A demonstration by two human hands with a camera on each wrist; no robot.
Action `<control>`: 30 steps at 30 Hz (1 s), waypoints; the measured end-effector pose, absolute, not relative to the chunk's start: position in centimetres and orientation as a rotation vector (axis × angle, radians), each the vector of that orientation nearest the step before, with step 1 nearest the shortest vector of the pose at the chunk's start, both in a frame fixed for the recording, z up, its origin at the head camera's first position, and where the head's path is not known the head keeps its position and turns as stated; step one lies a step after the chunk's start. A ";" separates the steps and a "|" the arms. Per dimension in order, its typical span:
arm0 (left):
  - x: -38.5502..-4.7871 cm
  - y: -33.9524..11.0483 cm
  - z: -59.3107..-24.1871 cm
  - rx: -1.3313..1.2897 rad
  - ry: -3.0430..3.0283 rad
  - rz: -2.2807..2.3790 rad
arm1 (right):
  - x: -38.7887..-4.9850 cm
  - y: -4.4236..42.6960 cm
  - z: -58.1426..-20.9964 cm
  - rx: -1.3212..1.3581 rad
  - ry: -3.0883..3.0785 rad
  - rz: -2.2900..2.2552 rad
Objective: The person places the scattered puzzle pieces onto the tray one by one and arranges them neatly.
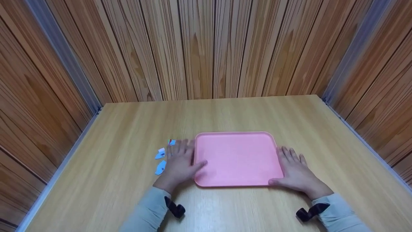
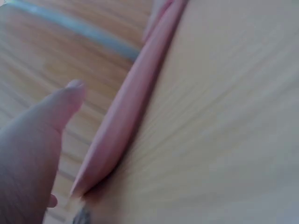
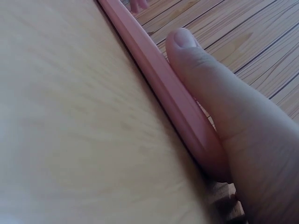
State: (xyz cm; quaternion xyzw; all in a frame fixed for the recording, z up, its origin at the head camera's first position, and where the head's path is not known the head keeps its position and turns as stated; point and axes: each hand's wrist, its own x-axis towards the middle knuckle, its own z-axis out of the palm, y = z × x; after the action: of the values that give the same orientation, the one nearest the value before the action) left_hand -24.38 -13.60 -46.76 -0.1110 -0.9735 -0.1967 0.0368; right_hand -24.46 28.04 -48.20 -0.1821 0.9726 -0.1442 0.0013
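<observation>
Centrally, pink tray, between left grip and right grip, both spread wide (holding nothing)

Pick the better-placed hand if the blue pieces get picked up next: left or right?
Left, I'd say. The left hand is right beside the blue pieces, while the right hand is at the opposite side of the pink tray.
</observation>
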 end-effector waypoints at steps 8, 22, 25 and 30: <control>-27.9 -17.7 -46.2 -0.047 -2.886 -0.739 | -24.6 27.9 -48.0 -0.564 3.057 -0.468; -30.0 -19.6 -47.8 0.119 -2.868 -0.716 | -24.4 28.1 -48.2 -0.564 3.045 -0.494; -30.3 -19.6 -47.9 0.135 -2.874 -0.703 | -24.4 28.1 -48.3 -0.565 3.045 -0.492; -30.5 -19.6 -48.0 0.129 -2.854 -0.655 | -24.5 28.0 -48.4 -0.573 3.055 -0.487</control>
State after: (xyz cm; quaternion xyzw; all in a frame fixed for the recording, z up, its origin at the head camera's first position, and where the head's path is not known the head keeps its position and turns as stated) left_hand -30.51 -19.59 -47.96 0.0437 -0.9684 -0.2221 0.1051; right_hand -24.52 27.99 -48.41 -0.1821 0.9710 -0.1549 -0.0021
